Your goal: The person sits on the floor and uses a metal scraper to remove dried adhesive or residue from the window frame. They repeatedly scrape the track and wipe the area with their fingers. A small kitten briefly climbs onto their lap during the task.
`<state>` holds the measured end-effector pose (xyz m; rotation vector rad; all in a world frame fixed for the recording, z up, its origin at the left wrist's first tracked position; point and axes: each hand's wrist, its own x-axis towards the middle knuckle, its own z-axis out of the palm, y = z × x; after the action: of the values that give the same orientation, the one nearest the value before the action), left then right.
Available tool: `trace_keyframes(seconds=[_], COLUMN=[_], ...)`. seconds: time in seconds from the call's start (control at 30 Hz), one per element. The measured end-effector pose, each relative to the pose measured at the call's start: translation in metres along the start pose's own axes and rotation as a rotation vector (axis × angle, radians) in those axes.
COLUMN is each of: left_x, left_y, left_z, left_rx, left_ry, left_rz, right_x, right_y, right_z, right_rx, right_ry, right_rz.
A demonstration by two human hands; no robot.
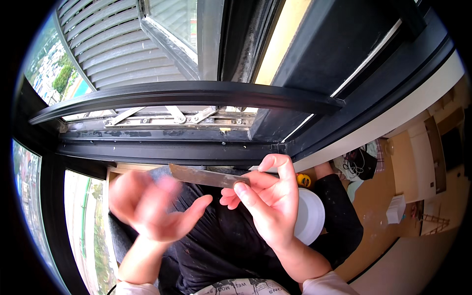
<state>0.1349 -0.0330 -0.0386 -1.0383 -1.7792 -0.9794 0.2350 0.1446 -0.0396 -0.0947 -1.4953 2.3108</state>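
Note:
My right hand [273, 199] pinches one end of a flat, narrow metal blade [206, 177] between thumb and fingers. The blade points leftward, with brownish discolouring at its angled far end. Near that end is my left hand [155, 206], blurred, with thumb and fingers apart and nothing seen in it. Both hands are over my lap in dark trousers [221, 239], just below the black window frame [166, 150]. A metal friction hinge [180, 120] with several screws lies along the window's lower track.
A curved black bar [184, 94] crosses the opening, with grey louvres [118, 48] outside. To the right are a white round lid or bucket [308, 217], a yellow tape measure [304, 180], a bag with white cables [359, 164] and a white box [396, 209] on the floor.

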Motion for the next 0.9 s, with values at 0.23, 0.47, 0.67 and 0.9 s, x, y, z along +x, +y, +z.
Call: trace_keyframes(seconds=[0.23, 0.47, 0.67, 0.9], left_x=[0.039, 0.073, 0.076, 0.073], left_y=[-0.03, -0.066, -0.069, -0.075], left_z=[0.015, 0.036, 0.042, 0.038], left_rx=[0.09, 0.036, -0.011, -0.022], left_ry=[-0.162, -0.277, -0.3, -0.364], left_rz=[0.641, 0.801, 0.814, 0.792], right_x=[0.01, 0.04, 0.056, 0.06], right_y=[0.002, -0.007, 0.001, -0.005], right_z=[0.007, -0.014, -0.018, -0.019], right_rx=[-0.135, -1.315, -1.386, -1.407], right_ry=[0.008, 0.021, -0.057, -0.149], right_rz=[-0.07, -1.044, -1.02, -0.945])
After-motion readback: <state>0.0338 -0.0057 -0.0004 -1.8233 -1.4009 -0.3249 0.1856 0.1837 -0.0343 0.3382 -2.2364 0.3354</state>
